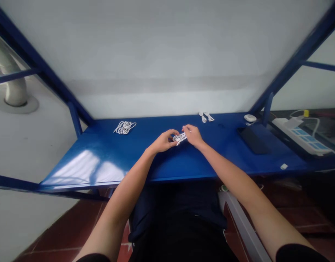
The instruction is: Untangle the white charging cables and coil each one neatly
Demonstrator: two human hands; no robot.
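Observation:
Both my hands meet over the middle of the blue table (107,160). Between them is a folded bundle of white cable (179,138). My left hand (164,141) pinches the bundle's left end with curled fingers. My right hand (193,134) grips its right end, fingers closed over the top. The bundle sits just above the table surface.
A loose coil of white cable (124,127) lies at the back left. Two short white cables (206,116) lie at the back right, beside a small white round object (250,118), a dark phone (253,139) and a white power strip (303,136). A small white piece (284,166) rests near the front right edge.

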